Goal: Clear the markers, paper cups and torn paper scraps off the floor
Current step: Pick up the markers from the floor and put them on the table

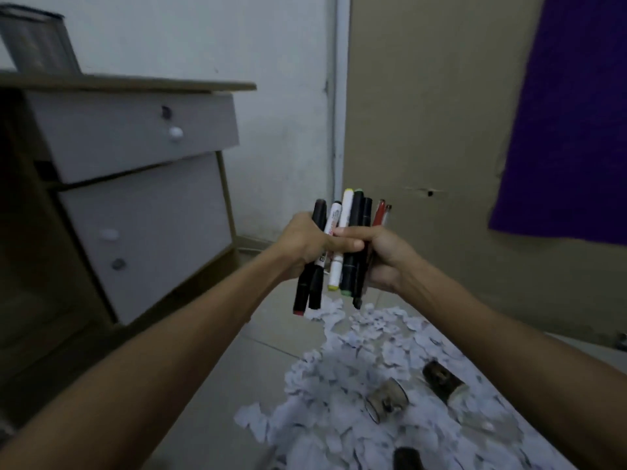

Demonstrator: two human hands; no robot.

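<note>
A bundle of several markers (349, 215), black and white with coloured ends, stands roughly upright in front of me at chest height. My left hand (305, 245) grips the left side of the bundle and my right hand (383, 256) grips the right side, thumb across the front. Two red pens stick up at the bundle's right edge. Torn white paper scraps (339, 385) cover the floor below. Paper cups lie on their sides among the scraps: one (386, 401) in the middle, one (441, 381) to its right, and a third (407, 459) at the bottom edge.
A desk with two white drawers (135, 137) stands at the left, with a metal mesh holder (37, 45) on top. A brown door (424, 130) is ahead and a purple cloth (570, 113) hangs at the right. Bare tile floor (237, 368) lies left of the scraps.
</note>
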